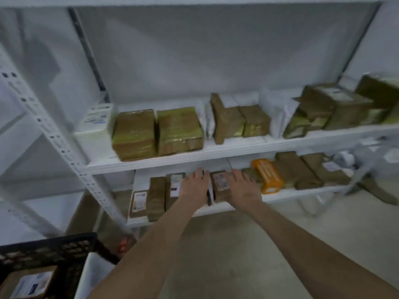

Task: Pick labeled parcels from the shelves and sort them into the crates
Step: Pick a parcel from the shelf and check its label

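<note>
My left grip and right grip are spread, fingers straight, holding nothing. The labeled parcel sits between them on the lower shelf. It looks like stiff, taped cardboard and is likely light. I'd clamp its side edges, minding slick tape.

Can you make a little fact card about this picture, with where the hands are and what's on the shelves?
left hand: reaching onto the lower shelf, fingers straight
right hand: beside it, fingers straight too
labeled parcel: lying between the two hands
upper shelf: brown taped parcels, white bags
orange parcel: lower shelf, right of the hands
black crate: bottom left, another labeled parcel inside
</note>
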Available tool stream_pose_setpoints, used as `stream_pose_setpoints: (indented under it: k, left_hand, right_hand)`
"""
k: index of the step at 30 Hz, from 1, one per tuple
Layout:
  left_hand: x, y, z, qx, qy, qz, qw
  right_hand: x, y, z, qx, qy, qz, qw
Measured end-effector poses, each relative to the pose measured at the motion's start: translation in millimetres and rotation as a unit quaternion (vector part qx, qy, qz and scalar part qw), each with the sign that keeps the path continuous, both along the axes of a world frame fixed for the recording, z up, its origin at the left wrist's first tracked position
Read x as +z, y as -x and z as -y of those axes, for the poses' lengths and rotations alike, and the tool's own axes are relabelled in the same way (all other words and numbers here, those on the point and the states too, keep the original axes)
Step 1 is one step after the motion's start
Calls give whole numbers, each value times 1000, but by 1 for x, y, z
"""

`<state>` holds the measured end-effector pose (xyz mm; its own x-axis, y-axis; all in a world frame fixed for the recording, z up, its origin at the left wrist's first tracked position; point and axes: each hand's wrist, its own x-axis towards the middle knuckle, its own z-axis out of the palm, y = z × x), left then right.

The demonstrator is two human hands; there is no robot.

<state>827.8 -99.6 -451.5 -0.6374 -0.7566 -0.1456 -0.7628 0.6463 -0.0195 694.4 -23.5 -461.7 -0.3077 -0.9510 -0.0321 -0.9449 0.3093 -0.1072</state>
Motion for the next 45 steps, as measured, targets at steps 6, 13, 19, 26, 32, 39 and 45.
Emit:
stream_pose_setpoints:
  k: [6, 13, 19, 26, 32, 39, 45]
  left_hand:
    - [63, 159, -72, -84, 61, -35, 994]
    - [141, 296, -130, -144, 151, -98, 973]
    - [208, 373, -140, -188, 212, -148, 948]
    - [317, 440, -105, -207, 321, -258, 887]
    - [385, 460, -41, -138, 397, -336, 843]
    - [435, 429, 22, 36, 406, -368, 836]
    - [452, 412, 53, 185, 311, -306, 881]
  right_hand:
    - [59, 153, -88, -61, 47, -30, 997]
    - [142, 284, -162, -114, 103, -76, 985]
    - [207, 346, -174, -135, 175, -102, 970]
    - [301, 416, -132, -122, 277, -160, 940]
    - [364, 447, -58, -80, 352, -83, 929]
    - [418, 447, 22, -2, 377, 9, 926]
    - [432, 458, 60, 35, 327, 42, 943]
